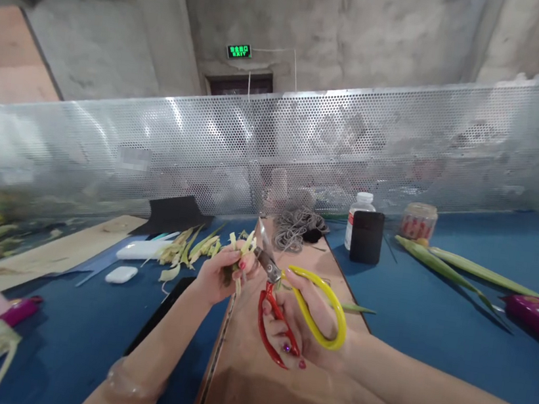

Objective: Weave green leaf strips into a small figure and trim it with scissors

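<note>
Your left forearm (166,341) rises bare from the bottom of the view, slanting up and right to the left wrist (198,297). Your left hand (218,276) is pinched closed, fingers bent and tips turned toward the right hand (299,312). Your right forearm (423,394) reaches in bare from the lower right edge — flatter than the left. Your right hand is in a grip, thumb (313,300) stretched above, fingers curled below, red nails showing — the two hands near each other.
</note>
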### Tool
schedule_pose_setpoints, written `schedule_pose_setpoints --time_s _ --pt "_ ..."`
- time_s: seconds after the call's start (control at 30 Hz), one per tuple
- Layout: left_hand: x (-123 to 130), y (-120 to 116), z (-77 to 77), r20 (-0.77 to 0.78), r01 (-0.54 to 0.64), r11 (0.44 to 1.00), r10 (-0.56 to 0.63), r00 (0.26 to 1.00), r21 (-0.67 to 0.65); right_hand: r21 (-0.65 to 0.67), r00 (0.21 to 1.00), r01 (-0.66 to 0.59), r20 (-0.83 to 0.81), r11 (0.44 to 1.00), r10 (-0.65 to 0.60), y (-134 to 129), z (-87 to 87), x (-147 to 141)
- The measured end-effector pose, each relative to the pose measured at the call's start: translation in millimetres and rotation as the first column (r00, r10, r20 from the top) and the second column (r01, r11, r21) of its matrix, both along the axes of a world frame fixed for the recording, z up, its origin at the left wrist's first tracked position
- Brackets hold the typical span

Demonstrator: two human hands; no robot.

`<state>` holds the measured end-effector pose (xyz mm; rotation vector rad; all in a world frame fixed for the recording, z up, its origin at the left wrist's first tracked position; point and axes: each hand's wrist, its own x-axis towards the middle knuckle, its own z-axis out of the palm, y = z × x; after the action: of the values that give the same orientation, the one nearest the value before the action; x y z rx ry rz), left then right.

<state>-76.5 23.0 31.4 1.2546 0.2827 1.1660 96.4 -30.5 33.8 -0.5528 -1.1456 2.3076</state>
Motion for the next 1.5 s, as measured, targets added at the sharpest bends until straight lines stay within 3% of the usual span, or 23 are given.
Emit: schedule_pose_setpoints --time_s 0.13,0.33,0.63,0.77,1.0,1.17,1.23,1.27,1.33,1.37,1.4,1.43,1.5 --pt "1.0 -1.2 0.3 0.030 0.025 1.000 -0.024 0.999 -0.004 0.064 1.000 -0.008 -0.013 0.998 0.008 6.6 -6.6 -3.3" --pt "2.7 0.2 -1.4 0.044 0.048 0.999 -0.048 0.998 -0.007 0.006 0.997 0.044 0.059 0.999 -0.044 9.3 -8.5 -4.3" --pt "3.3 0.2 -4.1 0.029 0.020 1.000 -0.020 0.999 -0.016 0.128 0.980 0.167 0.090 0.977 -0.180 3.5 -10.1 -5.3" --pt "4.7 -0.9 -2.5 0.018 0.006 1.000 -0.006 1.000 -0.005 0.130 0.975 0.165 0.129 0.978 -0.182 6.3 -14.3 -4.7" --pt "8.1 -4.2 -3.0 0.047 0.070 0.997 -0.068 0.997 -0.042 0.217 0.970 0.207 0.082 0.954 -0.229 14.4 -9.3 -1.6" --pt "1.4 3.4 -5.1 0.108 -0.003 0.994 0.014 0.994 -0.105 0.260 0.923 0.198 0.275 0.945 -0.269 24.1 -1.5 16.5" --pt "-3.5 10.3 -6.3 0.110 -0.064 0.989 0.079 0.991 -0.135 0.425 0.817 0.221 0.411 0.878 -0.404 31.0 1.0 35.9" --pt "-5.9 14.2 -6.9 0.112 -0.095 0.984 0.112 0.987 -0.148 0.553 0.735 0.226 0.444 0.802 -0.513 34.7 2.2 48.1" --pt "-10.2 21.6 -8.2 0.110 -0.148 0.974 0.168 0.980 -0.172 0.816 0.477 0.077 0.475 0.573 -0.740 42.0 3.6 75.4" --pt "-11.8 24.7 -8.7 0.114 -0.165 0.970 0.187 0.976 -0.179 0.885 0.282 -0.060 0.459 0.463 -0.842 45.3 3.3 89.7" --pt "-13.1 27.3 -9.1 0.120 -0.176 0.967 0.200 0.972 -0.186 0.887 0.095 -0.202 0.440 0.416 -0.893 48.3 2.0 103.7" --pt "-13.8 29.1 -9.5 0.129 -0.181 0.965 0.207 0.970 -0.193 0.863 -0.034 -0.298 0.419 0.409 -0.907 50.8 -0.4 117.3" --pt "-13.4 30.4 -9.9 0.147 -0.180 0.961 0.213 0.966 -0.211 0.823 -0.127 -0.405 0.381 0.399 -0.916 55.0 -7.5 141.8"
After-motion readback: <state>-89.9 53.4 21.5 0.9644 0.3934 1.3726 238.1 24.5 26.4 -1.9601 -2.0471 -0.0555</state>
